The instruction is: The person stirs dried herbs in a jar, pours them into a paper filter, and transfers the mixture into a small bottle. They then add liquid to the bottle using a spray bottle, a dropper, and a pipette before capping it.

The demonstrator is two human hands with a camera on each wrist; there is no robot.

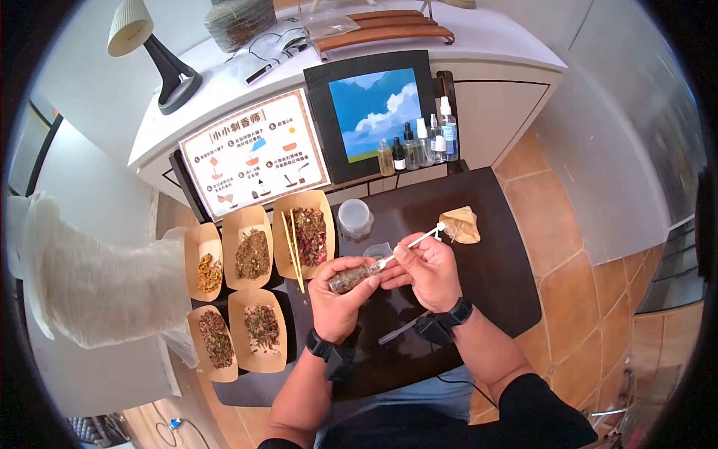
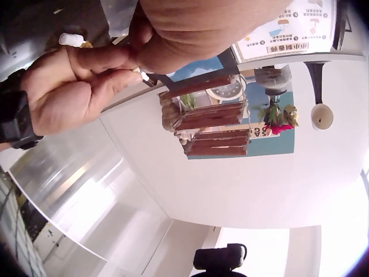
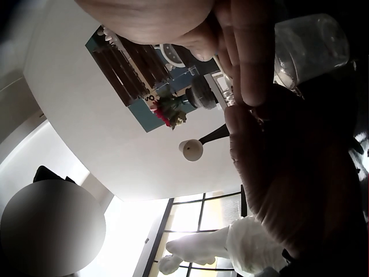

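Observation:
In the head view my left hand (image 1: 336, 299) grips a small clear bottle (image 1: 350, 278) filled with dried herbs, its neck towards the right. My right hand (image 1: 426, 273) pinches a thin white stick (image 1: 410, 247) with a wider white end, its lower tip at the bottle's mouth. Fingers of both hands meet around the neck and partly hide it. In the left wrist view a white cap-like end (image 2: 71, 39) shows beyond the right hand. The right wrist view is dark; the fingers (image 3: 251, 57) hide the bottle there.
Paper trays of dried herbs (image 1: 262, 329) stand on the left, one with yellow chopsticks (image 1: 294, 251) across it. A clear tub (image 1: 355, 217), a crumpled brown packet (image 1: 460, 224) and a plastic pipette (image 1: 396, 333) lie around the hands. Several small bottles (image 1: 410, 146) line the back.

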